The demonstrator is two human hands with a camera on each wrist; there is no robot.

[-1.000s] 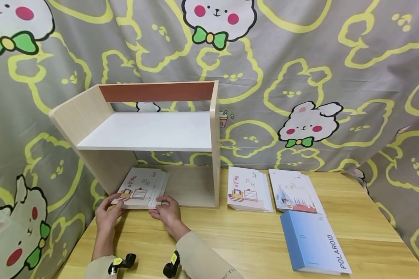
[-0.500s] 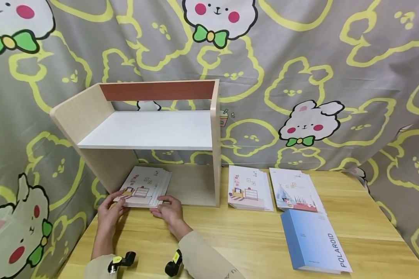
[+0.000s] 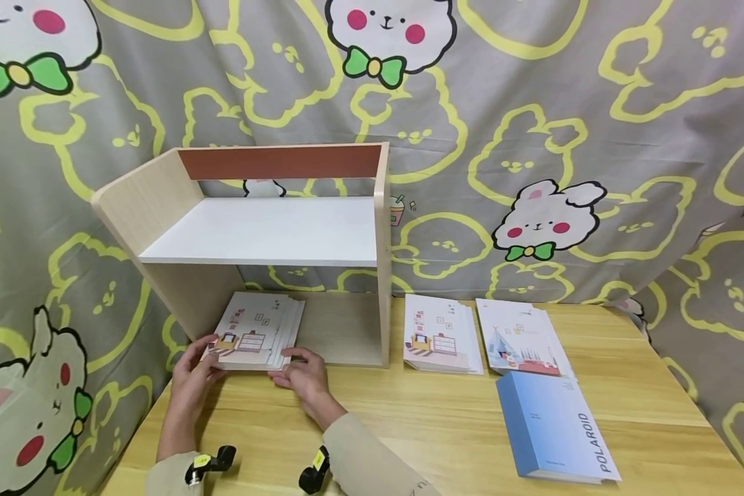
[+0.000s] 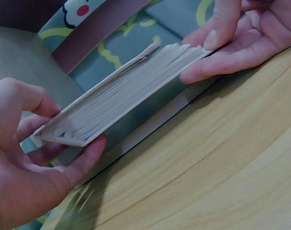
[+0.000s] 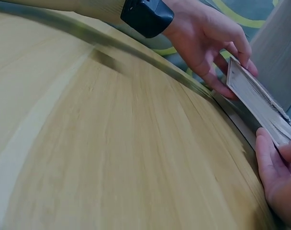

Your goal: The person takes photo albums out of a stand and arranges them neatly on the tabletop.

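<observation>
A book with a pale, illustrated cover lies flat in the left part of the shelf's lower compartment, its front edge at the compartment's front. My left hand pinches its front left corner, with the fingers above and below the covers in the left wrist view. The right hand grips the front right corner, thumb on top and fingers underneath. Between the covers, the thick block of page edges faces me, slightly fanned towards the right hand. In the right wrist view, both hands hold opposite ends of the book.
A small wooden shelf with a white upper board stands on the wooden table. To its right lie two more illustrated books and a thick blue book marked POLAROID. A patterned curtain hangs behind.
The book has edged slightly towards the back of the lower compartment, with both hands following it. Their grip on its front corners stays the same. The other books have not moved.
</observation>
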